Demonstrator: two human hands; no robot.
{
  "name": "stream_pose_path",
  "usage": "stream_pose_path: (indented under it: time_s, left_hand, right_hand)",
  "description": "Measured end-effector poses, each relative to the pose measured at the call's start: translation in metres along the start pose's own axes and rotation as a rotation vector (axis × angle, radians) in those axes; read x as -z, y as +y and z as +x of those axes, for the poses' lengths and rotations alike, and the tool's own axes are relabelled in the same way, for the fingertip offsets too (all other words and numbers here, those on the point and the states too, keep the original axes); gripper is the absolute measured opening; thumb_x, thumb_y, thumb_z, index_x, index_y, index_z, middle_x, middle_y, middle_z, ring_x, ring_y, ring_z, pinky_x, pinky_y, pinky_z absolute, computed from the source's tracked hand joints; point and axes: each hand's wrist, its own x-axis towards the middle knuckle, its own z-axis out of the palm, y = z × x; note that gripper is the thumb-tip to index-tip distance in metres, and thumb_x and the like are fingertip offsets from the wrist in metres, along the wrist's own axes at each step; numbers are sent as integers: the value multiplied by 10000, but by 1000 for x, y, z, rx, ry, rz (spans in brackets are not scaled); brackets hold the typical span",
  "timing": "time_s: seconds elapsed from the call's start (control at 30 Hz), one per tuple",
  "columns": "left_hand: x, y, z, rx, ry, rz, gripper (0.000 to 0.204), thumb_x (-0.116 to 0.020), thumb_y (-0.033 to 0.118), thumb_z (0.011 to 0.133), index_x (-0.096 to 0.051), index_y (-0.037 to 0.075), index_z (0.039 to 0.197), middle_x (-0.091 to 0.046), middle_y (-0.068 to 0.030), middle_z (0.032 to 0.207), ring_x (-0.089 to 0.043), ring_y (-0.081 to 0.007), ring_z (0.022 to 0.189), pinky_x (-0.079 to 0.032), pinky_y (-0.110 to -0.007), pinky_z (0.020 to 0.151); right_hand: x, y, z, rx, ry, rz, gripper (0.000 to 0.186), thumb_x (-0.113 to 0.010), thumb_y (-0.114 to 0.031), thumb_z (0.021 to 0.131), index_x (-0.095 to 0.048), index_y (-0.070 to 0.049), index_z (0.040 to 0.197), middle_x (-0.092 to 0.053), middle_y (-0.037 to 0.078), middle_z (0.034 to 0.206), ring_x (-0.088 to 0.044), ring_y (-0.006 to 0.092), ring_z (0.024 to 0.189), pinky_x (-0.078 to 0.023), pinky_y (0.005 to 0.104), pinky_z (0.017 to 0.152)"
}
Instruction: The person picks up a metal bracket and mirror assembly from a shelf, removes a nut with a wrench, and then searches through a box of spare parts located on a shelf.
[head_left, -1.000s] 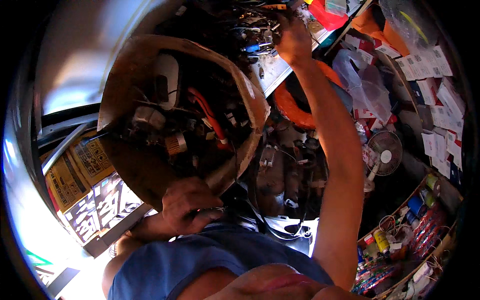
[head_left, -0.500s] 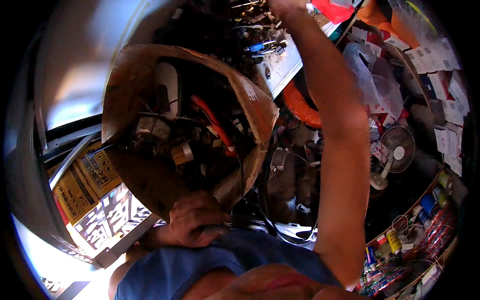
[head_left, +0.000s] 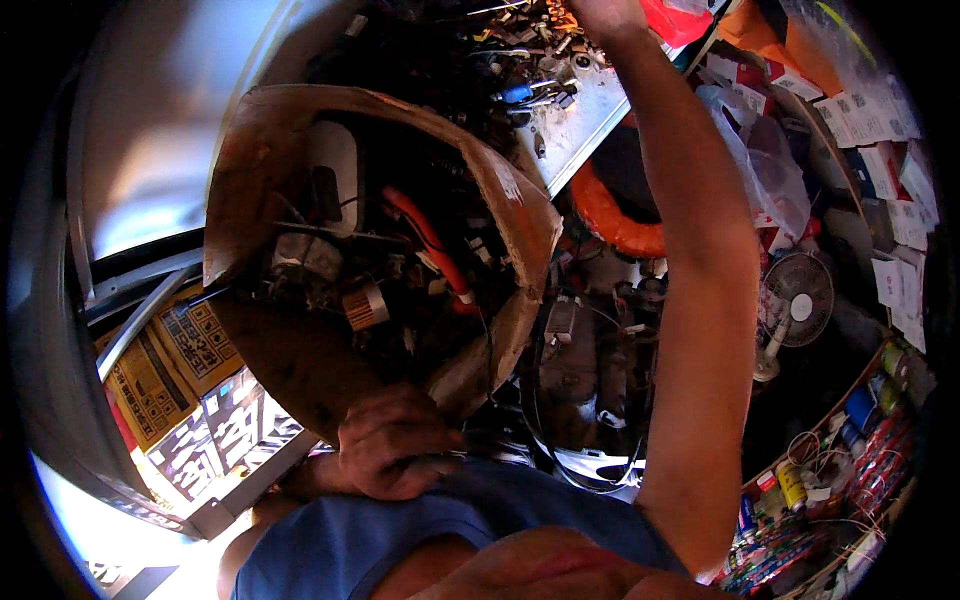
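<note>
Since the frame half a second ago, the right hand (head_left: 608,15) has shifted toward the right over the counter (head_left: 572,138), and a small orange thing (head_left: 561,14) now shows beside it. Its fingers run past the upper edge of the view, so I cannot tell whether they are open, closed or gripping something. Small metal parts (head_left: 518,48) lie heaped on the counter just left of the hand, with a blue-handled piece (head_left: 517,93) at the near side of the heap. Just right of the hand is a red plastic bag (head_left: 675,22).

The left hand (head_left: 398,440) stays low, at the near side of a large open cardboard box (head_left: 515,200), in front of the blue shirt (head_left: 500,510). Its fingers are curled inward; I cannot tell whether they hold anything. Inside the box lie a red-handled tool (head_left: 430,240), a white oval frame (head_left: 347,165) and a ribbed round part (head_left: 365,305), among dark clutter.

Beneath the right forearm, near the counter, sits an orange ring (head_left: 620,228). Farther right are a clear plastic bag (head_left: 778,190) and a small fan (head_left: 797,300).
</note>
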Motion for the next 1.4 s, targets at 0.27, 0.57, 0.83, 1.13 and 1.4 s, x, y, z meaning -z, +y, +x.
stream_pose_path:
  time_s: [0.27,0.57,0.83,1.13,1.4]
  left_hand:
    - [8,-8,-8,33,-92,-68,265,-796,147,827,-688,-1,1017,-713,-99,832,-668,-234,670,-542,-359,574]
    - [-4,10,-13,161,233,-77,187,-667,-13,838,-598,-4,1012,-684,-137,813,-665,-264,654,-530,-351,578]
    - [-2,9,-13,102,136,-17,181,-659,-28,848,-578,-17,1009,-673,-143,819,-636,-239,636,-509,-330,568]
    - [-6,10,-12,134,335,-79,111,-616,10,924,-573,-34,1016,-667,-131,852,-619,-173,692,-489,-294,625]
    - [-2,16,-9,329,342,-407,155,-560,166,1007,-545,14,1035,-582,-92,844,-535,-136,644,-420,-262,554]
  right_hand:
    - [64,-40,10,-556,-207,209,615,-727,-348,807,-553,-97,1341,-615,236,1174,-635,404,1050,-538,499,869]
    - [-40,10,49,-603,-451,-49,348,-602,-260,917,-606,-59,1201,-688,164,1127,-680,320,1044,-560,473,845]
    - [-2,-8,55,-550,-410,-78,428,-610,-191,877,-573,-52,1281,-591,196,1241,-698,319,941,-571,445,795]
    - [88,-17,11,-485,-415,-83,514,-648,-121,824,-587,-152,1333,-543,203,1362,-691,346,971,-572,475,828]
    - [96,-21,-5,-509,-182,-88,573,-705,-121,751,-582,-79,1309,-665,211,1109,-680,349,913,-565,475,733]
